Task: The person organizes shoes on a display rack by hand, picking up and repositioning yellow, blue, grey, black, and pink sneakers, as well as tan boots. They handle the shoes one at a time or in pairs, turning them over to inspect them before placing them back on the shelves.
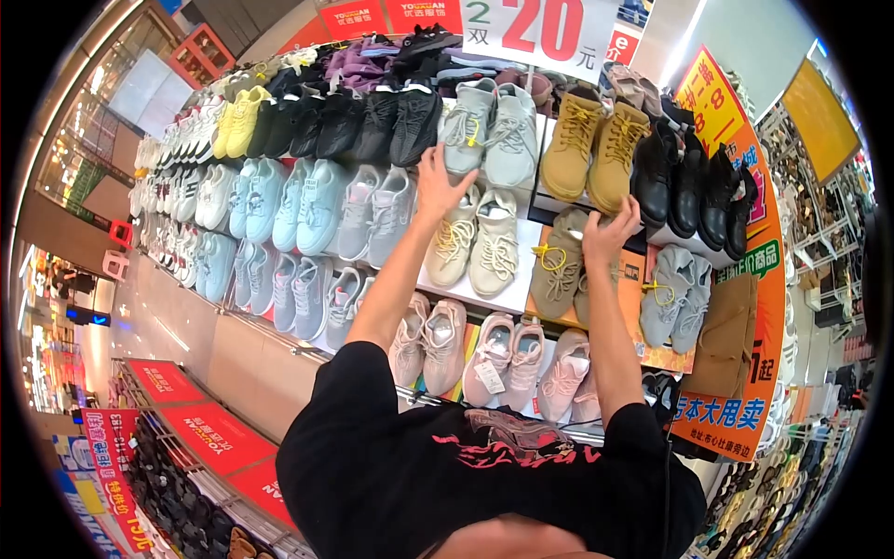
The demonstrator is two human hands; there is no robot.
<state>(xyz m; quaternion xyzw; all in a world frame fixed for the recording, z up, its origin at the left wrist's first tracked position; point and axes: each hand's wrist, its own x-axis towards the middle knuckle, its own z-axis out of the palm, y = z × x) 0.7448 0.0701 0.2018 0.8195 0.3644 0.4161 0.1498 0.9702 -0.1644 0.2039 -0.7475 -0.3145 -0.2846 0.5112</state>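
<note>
My left hand [436, 186] is stretched out to the sloping shoe display, fingers spread, holding nothing. It lies between a pale grey sneaker pair [489, 135] above and a beige sneaker pair [475, 244] just right of it. My right hand [610, 233] rests on the upper end of a taupe sneaker [557, 265] with yellow laces, fingers curled over it. Tan lace-up boots [596, 140] stand just above that hand. My black T-shirt [466, 475] fills the lower middle.
Rows of light blue sneakers [279, 210], black ones [372, 121] and pink ones [507, 363] cover the rack. Black boots [694, 186] and grey sneakers [675, 298] sit at the right. A "20" price sign [545, 28] hangs on top; red banners [200, 433] at lower left.
</note>
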